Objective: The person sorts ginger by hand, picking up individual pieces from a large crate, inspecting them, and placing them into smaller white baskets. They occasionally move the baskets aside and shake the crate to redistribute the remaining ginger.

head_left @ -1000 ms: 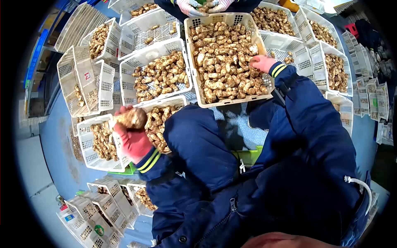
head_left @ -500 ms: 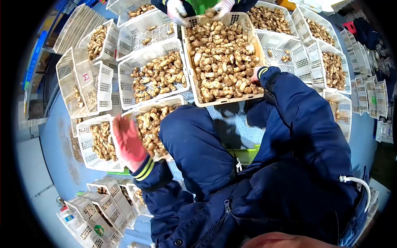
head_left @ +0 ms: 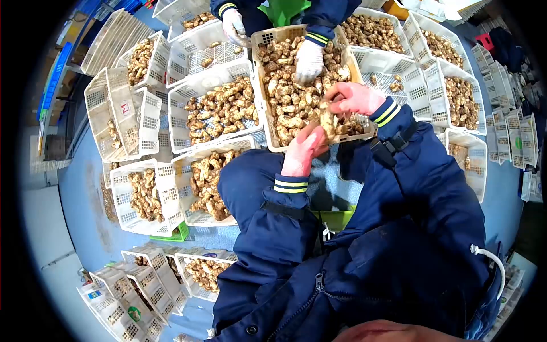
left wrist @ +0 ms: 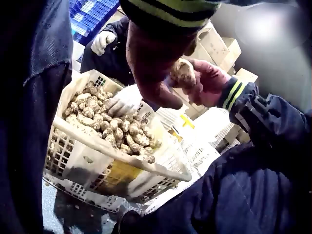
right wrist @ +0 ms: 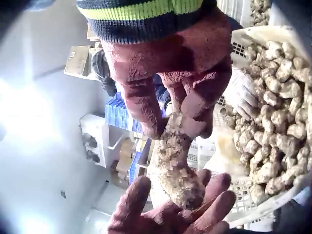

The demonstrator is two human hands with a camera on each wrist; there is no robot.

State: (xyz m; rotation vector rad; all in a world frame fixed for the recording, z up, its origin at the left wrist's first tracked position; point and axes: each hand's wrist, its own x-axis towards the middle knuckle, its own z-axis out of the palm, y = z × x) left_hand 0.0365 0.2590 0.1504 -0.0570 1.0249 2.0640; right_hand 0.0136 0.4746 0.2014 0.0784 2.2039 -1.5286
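Observation:
My right hand (head_left: 358,98), in a pink glove, pinches a pale brown mushroom (right wrist: 176,163) by one end, over the near right part of the big crate (head_left: 268,122). The mushroom is long, patchy with brown scales and thicker at its lower end. My left hand (head_left: 301,153), gloved alike, is just beside it at the crate's near edge. In the right wrist view the left hand's fingers (right wrist: 134,197) are spread under and around the mushroom's lower end. Many similar mushrooms (head_left: 288,121) fill the crate.
Across the crate, another person's white-gloved hand (head_left: 309,61) reaches into the mushrooms; the other white glove (head_left: 234,25) is at the far left corner. White perforated crates with mushrooms stand left (head_left: 176,108) and right (head_left: 419,85). My knee (head_left: 248,182) is near the front.
My left hand let go of a large mushroom at the left crates, then came back to the middle. My right hand lifted a mushroom from the crate. The other person's hand reached into the crate.

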